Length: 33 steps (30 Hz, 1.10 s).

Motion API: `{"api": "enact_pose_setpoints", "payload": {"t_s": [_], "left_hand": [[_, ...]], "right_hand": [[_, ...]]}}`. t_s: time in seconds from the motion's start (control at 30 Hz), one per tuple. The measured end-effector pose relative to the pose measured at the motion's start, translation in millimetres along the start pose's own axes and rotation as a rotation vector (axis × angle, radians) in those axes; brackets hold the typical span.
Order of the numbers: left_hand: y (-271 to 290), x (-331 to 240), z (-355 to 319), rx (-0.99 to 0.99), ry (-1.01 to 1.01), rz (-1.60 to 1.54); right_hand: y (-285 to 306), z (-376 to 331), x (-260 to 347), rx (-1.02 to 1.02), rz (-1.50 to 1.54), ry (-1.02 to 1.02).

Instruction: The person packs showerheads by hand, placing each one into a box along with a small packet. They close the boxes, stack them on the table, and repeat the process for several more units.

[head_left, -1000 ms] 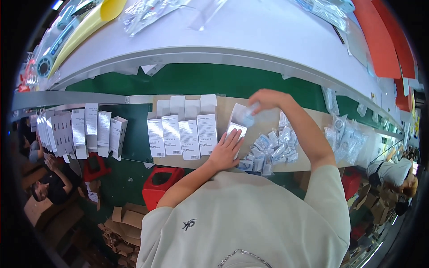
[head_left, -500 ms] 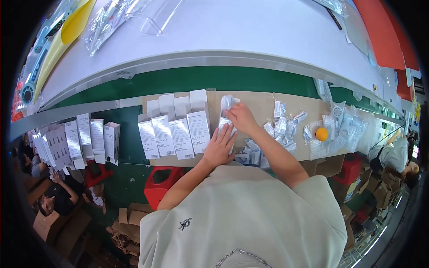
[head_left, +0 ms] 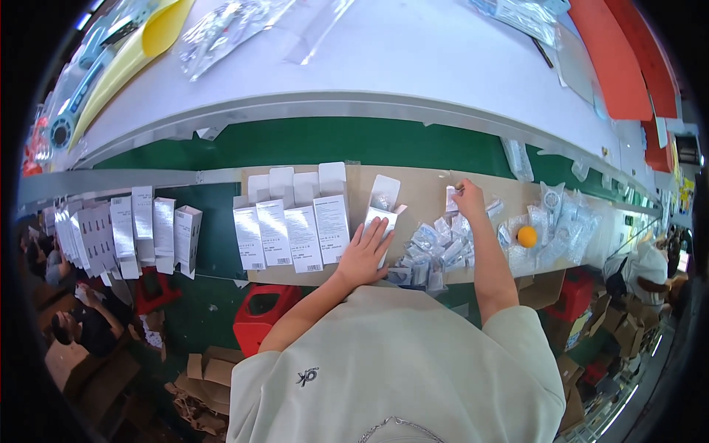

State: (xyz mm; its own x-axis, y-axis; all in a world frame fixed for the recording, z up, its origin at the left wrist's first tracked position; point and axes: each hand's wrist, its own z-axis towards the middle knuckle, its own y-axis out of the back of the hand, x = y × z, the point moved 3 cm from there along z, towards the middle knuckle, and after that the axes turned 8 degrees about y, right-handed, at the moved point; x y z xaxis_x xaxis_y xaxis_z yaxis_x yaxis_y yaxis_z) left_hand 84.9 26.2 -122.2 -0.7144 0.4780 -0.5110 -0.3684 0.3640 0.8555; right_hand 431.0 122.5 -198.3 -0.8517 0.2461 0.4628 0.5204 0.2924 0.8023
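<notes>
My left hand [head_left: 360, 255] lies with its fingers stretched out over an upright white box [head_left: 378, 218]. The box's top flap stands raised, and a clear wrapped item [head_left: 381, 201] shows at its opening. Over to the right, my right hand [head_left: 468, 201] pinches a small plastic packet [head_left: 451, 199] at the far edge of a packet pile. Several similar packets [head_left: 443, 245] lie between my two arms. What the packet contains is too small to make out.
Several white boxes with raised flaps [head_left: 301, 240] stand left of my left hand; more white boxes [head_left: 140, 229] stand farther left. An orange ball-like thing [head_left: 526, 236] sits by bubble-wrapped items [head_left: 561, 229] at right. A white shelf [head_left: 354, 103] spans the far side. A red stool [head_left: 262, 314] stands below.
My right hand has left the white box's opening and moved right to the packets, where it now pinches one. A wrapped item stays in the box; my left hand remains on it.
</notes>
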Motion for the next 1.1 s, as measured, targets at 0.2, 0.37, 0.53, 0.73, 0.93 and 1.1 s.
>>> {"api": "enact_pose_setpoints", "payload": {"t_s": [0.2,0.37,0.53,0.73,0.93,1.1], "left_hand": [[3,1,-5,0.009,0.020,-0.010],[3,0,-3,0.019,0.005,-0.039],[7,-1,-4,-0.011,0.011,-0.036],[6,0,-6,-0.024,0.015,-0.048],[9,1,-5,-0.048,0.011,-0.038],[1,4,-8,-0.076,-0.007,-0.085]], "right_hand": [[10,-12,86,-0.331,-0.154,0.129],[-6,2,80,-0.370,-0.100,0.191],[-9,16,96,-0.227,0.137,0.324],[-2,2,155,0.120,0.294,0.633],[-31,-6,177,0.438,0.384,0.593],[-45,-14,196,0.688,0.430,0.545]]}}
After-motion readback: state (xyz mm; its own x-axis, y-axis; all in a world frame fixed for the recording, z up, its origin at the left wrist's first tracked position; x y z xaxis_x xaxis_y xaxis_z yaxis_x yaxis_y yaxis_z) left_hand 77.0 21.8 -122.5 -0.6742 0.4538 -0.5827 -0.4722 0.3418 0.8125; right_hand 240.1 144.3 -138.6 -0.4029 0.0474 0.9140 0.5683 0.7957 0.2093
